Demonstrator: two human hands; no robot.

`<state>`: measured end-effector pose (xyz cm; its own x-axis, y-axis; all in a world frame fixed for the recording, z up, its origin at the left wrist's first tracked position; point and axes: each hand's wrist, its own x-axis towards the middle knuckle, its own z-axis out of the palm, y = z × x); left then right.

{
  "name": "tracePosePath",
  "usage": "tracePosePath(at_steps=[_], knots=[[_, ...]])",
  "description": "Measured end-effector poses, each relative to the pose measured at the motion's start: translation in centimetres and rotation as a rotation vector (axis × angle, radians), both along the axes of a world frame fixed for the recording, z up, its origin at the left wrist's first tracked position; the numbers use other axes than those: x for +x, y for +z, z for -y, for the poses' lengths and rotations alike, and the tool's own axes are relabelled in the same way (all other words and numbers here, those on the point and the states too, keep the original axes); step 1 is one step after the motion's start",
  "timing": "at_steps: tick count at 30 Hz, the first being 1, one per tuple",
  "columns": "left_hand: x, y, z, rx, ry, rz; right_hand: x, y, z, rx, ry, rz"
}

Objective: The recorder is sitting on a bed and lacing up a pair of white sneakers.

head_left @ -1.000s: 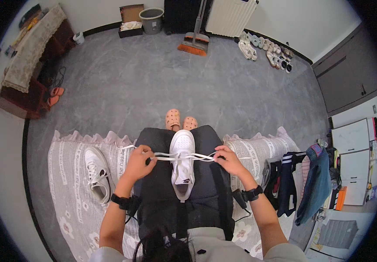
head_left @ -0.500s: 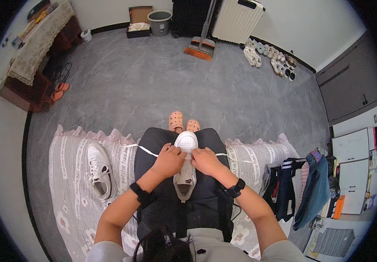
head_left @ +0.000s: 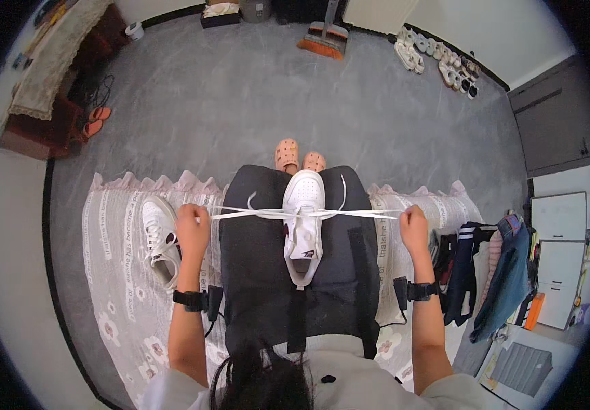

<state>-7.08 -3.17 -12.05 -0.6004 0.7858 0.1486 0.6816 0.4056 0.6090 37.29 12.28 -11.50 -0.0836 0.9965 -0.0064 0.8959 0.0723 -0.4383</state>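
Observation:
A white sneaker (head_left: 303,186) rests on my lap, toe pointing away from me. Its white shoelace (head_left: 367,213) is stretched sideways over the shoe, nearly level, with short bits curling up on either side. My left hand (head_left: 192,229) is closed on the lace at the left, beyond my thigh. Out to the right, my right hand (head_left: 414,229) pinches the lace at the other side. A second white sneaker (head_left: 154,236), laced, sits on the bedspread beside my left hand, which partly overlaps it.
I sit on a patterned, ruffled bedspread (head_left: 114,239). Pink clogs (head_left: 286,156) are on my feet. Clothes (head_left: 497,273) hang at the right near white cabinets (head_left: 560,219). A broom (head_left: 324,42), a shoe row (head_left: 445,63) and orange slippers (head_left: 97,121) lie farther off.
Both hands have moved apart, from close together over the shoe to wide out at either side. The lace is now drawn out between them. The view has tilted down somewhat.

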Motion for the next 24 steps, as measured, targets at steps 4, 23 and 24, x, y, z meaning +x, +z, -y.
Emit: tracePosePath(at_steps=[4, 23, 24], knots=[[4.0, 2.3, -2.4, 0.028, -0.169, -0.291, -6.4, 1.6, 1.4, 0.221, 0.234, -0.138], [3.4, 5.0, -2.7, -0.049, -0.635, -0.031, -9.4, 2.6, 2.1, 0.097, 0.506, -0.245], [3.2, 5.3, -2.4, -0.104, -0.638, 0.032, -8.7, 2.8, 1.9, 0.076, 0.410, -0.275]])
